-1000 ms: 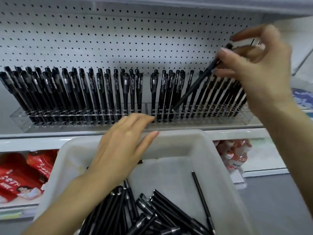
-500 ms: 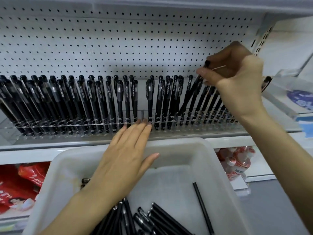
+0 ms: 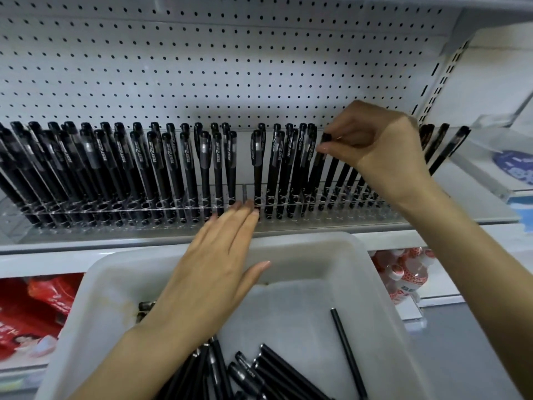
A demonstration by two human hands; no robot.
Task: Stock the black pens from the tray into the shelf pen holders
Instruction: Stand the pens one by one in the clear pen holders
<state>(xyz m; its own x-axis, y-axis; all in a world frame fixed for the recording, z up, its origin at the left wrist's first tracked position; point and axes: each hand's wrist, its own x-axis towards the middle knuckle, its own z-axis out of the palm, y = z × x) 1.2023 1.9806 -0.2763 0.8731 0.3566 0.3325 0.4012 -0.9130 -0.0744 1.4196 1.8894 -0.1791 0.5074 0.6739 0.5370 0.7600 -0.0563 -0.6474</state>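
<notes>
A clear pen holder [image 3: 86, 210] runs along the shelf, filled with several upright black pens. My right hand [image 3: 380, 151] pinches the cap end of one black pen [image 3: 315, 174], which stands tilted with its tip down in a slot of the holder. My left hand [image 3: 213, 272] lies flat over the tray's far rim, straight fingertips touching the holder's front near its middle divider. The white plastic tray [image 3: 354, 264] sits below the shelf, with several black pens [image 3: 274, 373] heaped at its near end and one thin loose black pen [image 3: 347, 353] lying apart.
White pegboard [image 3: 230, 67] backs the shelf. Red packets [image 3: 31, 313] lie on the lower shelf at left, and red-and-white small bottles [image 3: 403, 272] at right. A clear display with a blue label [image 3: 516, 166] stands at the far right.
My right hand has come down and left, lowering the pen from a steep slant into a slot of the holder. My left hand slid forward until its fingertips touch the holder.
</notes>
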